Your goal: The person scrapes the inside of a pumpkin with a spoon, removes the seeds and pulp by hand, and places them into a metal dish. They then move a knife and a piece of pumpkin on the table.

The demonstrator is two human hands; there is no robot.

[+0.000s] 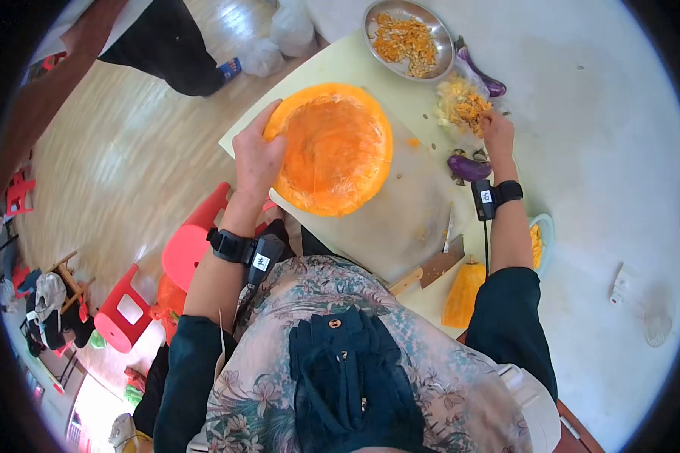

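Note:
My left hand [260,156] grips the left rim of a hollowed pumpkin half [332,151], thumb over the edge and fingers around the outside. Its cut face is turned up, showing stringy orange flesh. My right hand [498,136] is over a pile of pumpkin pulp and peelings [461,106], its fingers closed at the pile's right edge. What they pinch, if anything, is hidden. One purple eggplant [470,167] lies just below that hand, and another eggplant [487,75] lies beyond the pile. A steel bowl [370,32] with pumpkin seeds and pulp stands at the back.
A cleaver [440,264] rests on the cutting board [370,241] near my body, beside a pumpkin piece [463,296]. At the right is a pale bowl [545,234] with yellow pieces. Red stools [125,309] stand at left; another person's leg [166,45] shows at upper left.

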